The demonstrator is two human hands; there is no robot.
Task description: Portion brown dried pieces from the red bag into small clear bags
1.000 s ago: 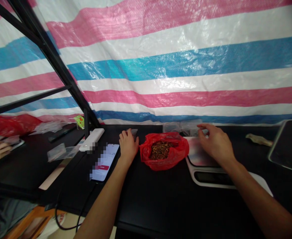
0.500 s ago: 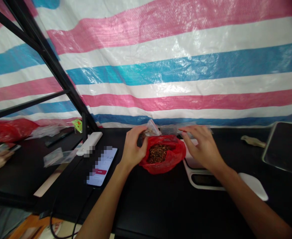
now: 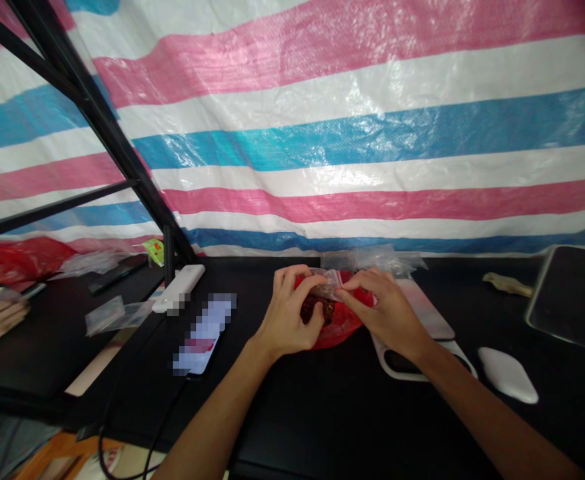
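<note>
My left hand (image 3: 292,312) is closed on a small clear zip bag (image 3: 325,288) with something brownish inside. The fingers of my right hand (image 3: 380,303) pinch the same bag near its zip edge. Beneath both hands an open red plastic bag (image 3: 345,325) holds small brown pieces (image 3: 325,311), partly hidden by my left fingers. To the right, partly under my right forearm, lies a white kitchen scale (image 3: 425,313) with a dark display.
A phone (image 3: 205,333) and a white power strip (image 3: 180,288) lie to the left. Clear bags (image 3: 380,259) lie behind my hands. A white mouse-shaped object (image 3: 507,375) and a dark-screened tablet (image 3: 572,297) are at the right. Another person's hand (image 3: 0,320) is far left.
My right hand has moved left from above the scale to the small zip bag. My left hand has brought that bag right and nearer, over the red bag.
</note>
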